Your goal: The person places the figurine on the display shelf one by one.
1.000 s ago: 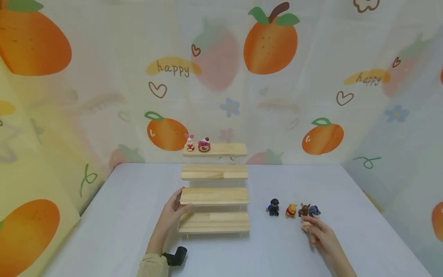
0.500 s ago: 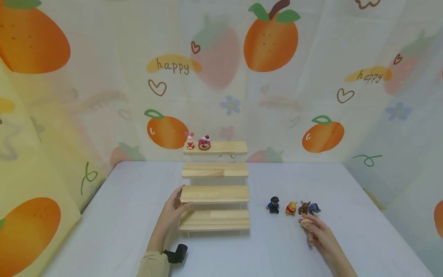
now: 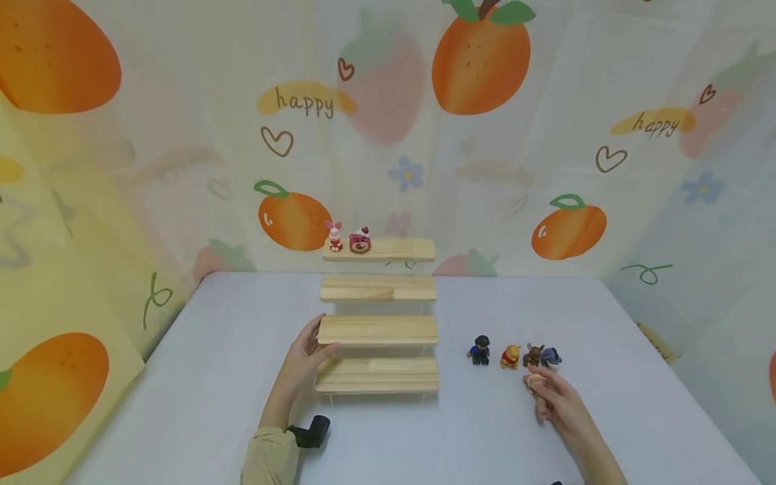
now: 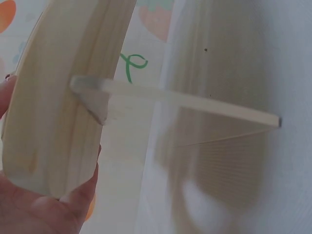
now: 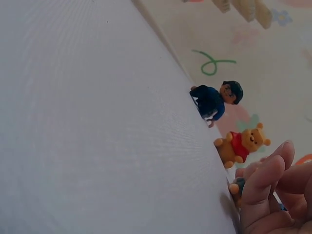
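Gripping shelf (image 3: 377, 330) L edge w/ left hand (image 3: 301, 364) | right hand (image 3: 554, 397) pinching small figure (image 3: 533, 382) | open table (image 3: 473, 431) between

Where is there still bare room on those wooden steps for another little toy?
The three lower steps are bare, though the left hand grips the third one's end. The top step is free right of the pink piglet and red bear.

Beige cuffed sleeve (image 3: 269, 458) with black wrist camera (image 3: 310, 431).
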Demonstrator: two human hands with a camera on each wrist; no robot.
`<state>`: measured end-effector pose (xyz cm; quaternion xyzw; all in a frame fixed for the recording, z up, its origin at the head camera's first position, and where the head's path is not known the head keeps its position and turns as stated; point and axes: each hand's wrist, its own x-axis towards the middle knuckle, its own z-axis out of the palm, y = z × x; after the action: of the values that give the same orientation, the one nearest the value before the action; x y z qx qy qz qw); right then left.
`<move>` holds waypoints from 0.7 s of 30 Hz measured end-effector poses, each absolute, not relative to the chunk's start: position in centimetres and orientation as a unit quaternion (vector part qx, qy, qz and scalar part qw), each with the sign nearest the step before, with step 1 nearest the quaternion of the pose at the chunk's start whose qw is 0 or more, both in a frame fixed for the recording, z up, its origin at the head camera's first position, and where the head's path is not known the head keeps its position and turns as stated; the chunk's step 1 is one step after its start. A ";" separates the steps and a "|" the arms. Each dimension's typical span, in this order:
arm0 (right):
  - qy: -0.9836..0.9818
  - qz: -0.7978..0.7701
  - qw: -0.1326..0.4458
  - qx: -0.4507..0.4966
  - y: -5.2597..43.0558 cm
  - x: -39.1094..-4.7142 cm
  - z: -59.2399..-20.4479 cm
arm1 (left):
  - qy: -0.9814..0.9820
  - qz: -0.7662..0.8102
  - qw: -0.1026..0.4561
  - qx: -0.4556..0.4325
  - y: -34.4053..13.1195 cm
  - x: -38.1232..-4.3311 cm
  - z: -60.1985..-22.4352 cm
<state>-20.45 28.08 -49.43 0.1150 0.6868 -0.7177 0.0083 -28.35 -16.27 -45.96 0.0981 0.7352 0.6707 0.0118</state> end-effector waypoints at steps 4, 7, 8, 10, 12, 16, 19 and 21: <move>0.695 -0.708 0.004 0.128 27.8 -20.5 -49.2 | 0.736 0.670 0.014 0.093 -16.3 -28.3 -45.9; 0.702 -0.703 -0.005 0.118 27.7 -20.7 -49.0 | 0.736 0.670 0.009 0.096 -16.2 -28.4 -45.7; 0.702 -0.704 -0.007 0.109 27.7 -20.7 -49.0 | 0.735 0.671 0.009 0.097 -16.2 -28.4 -45.6; 0.703 -0.706 -0.017 0.080 27.7 -20.8 -48.9 | 0.735 0.670 0.008 0.097 -16.2 -28.5 -45.6; 0.709 -0.703 -0.032 0.038 27.7 -20.8 -48.9 | 0.735 0.671 0.009 0.096 -16.2 -28.5 -45.6; 0.726 -0.684 -0.071 -0.033 27.5 -20.8 -49.0 | 0.738 0.669 0.011 0.089 -16.2 -28.5 -45.7; 0.730 -0.670 -0.126 -0.055 27.2 -20.8 -48.8 | 0.741 0.665 0.012 0.088 -16.2 -28.5 -45.7; 0.729 -0.662 -0.164 -0.057 27.0 -20.9 -48.6 | 0.745 0.661 0.015 0.090 -16.2 -28.5 -45.7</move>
<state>-20.93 27.04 -48.64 -0.0566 0.7295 -0.6616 -0.1641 -28.45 -16.24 -45.68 0.0896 0.7446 0.6613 0.0148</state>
